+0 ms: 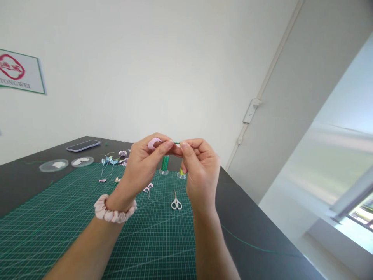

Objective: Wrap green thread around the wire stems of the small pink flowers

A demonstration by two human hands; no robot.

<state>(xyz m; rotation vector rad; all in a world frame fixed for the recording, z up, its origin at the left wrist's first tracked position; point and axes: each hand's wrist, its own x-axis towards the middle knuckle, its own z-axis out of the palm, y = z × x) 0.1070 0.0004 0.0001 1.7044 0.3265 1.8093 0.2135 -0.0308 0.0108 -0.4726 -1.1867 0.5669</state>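
Observation:
Between the thumb and fingers of my left hand (151, 159) is a pale pink petal (153, 143), its curled edge showing above the thumb. A short green stem (176, 142) spans the small gap to my right hand (196, 159), which pinches its other end with thumb and forefinger. Both hands are raised above the green cutting mat (157, 233). A green thread (250, 245) trails over the table to the right of my right forearm. Behind the hands stand a green spool (164, 164) and a yellow-green spool (181, 174), the latter partly hidden.
White-handled scissors (176, 203) lie on the mat, near small pink petals on wires (148, 188). Blue wired flowers (109, 160) and lilac flowers (123, 155) lie at the back left. Beyond are two shallow dishes (43, 167) with white pieces and a phone (83, 146).

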